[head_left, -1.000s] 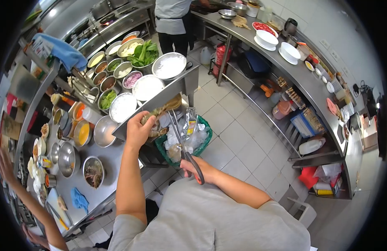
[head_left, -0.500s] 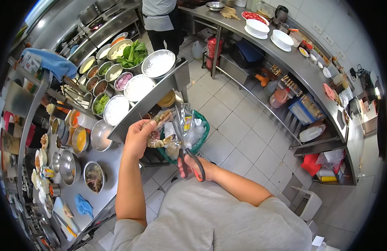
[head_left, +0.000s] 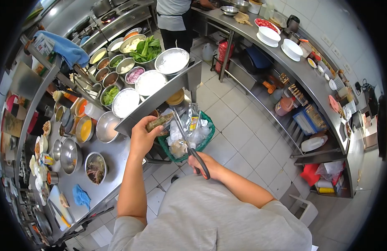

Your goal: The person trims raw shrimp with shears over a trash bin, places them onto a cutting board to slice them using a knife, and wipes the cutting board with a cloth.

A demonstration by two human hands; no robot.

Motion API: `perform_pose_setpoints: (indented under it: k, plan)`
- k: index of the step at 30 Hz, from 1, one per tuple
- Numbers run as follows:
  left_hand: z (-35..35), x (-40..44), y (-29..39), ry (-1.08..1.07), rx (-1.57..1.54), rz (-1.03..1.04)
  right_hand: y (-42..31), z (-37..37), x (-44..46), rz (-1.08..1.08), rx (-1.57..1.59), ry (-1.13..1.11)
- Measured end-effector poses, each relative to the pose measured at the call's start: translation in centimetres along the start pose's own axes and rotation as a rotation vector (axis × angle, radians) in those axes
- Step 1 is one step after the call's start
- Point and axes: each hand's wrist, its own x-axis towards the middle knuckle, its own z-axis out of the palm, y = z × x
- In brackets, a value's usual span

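scissors (head_left: 190, 147) have shifted since the picture 0.5 s ago: their blades then stood apart and now look almost together, while the right hand (head_left: 210, 166) has curled its fingers round the handles. the left hand (head_left: 143, 136) has turned a little, so the prawn (head_left: 160, 121) shows as a shorter, straighter piece.

the left hand pinches the prawn between thumb and fingers, with the far end sticking out toward the blades. the right hand is wrapped on the scissors, so both hands have a narrow, full grip. whether the blades touch the prawn cannot be told.

the prawn hangs in the air past the side edge of the bench (head_left: 118, 157), near the space over a green-lined bin (head_left: 209, 136), which stands on the floor (head_left: 235, 127) with wrappers (head_left: 176, 136) in it.

as for progress, the work on this piece seems partway: it is in hand and not set down, and no finished cut can be made out. on the bench, close to that same edge, a steel bowl (head_left: 96, 155) holds dark, leggy bits; whether they are done or waiting is unclear. nearer the bench's lower corner lies a blue cloth (head_left: 80, 195).
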Motion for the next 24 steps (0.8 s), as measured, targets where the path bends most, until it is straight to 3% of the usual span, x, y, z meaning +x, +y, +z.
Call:
perform_pose_setpoints:
  k: [12,16,18,21,24]
  plan:
    - [0.8,-0.2,1.1,0.061,0.169,0.157,-1.1,0.0,-0.9,0.201,0.022,0.012]
    - [3.9,0.9,-4.3,-0.096,0.496,0.204,1.4,-1.3,0.6,0.392,0.276,0.002]
    - [6.6,2.3,-8.5,-0.327,0.779,0.089,3.9,-3.0,2.3,0.561,0.592,-0.114]
    - [10.4,2.1,-12.2,-0.473,0.692,-0.121,8.0,-4.8,2.7,0.574,0.553,-0.188]
    - [12.9,1.4,-15.8,-0.498,0.603,-0.082,9.8,-6.2,1.5,0.561,0.379,0.013]
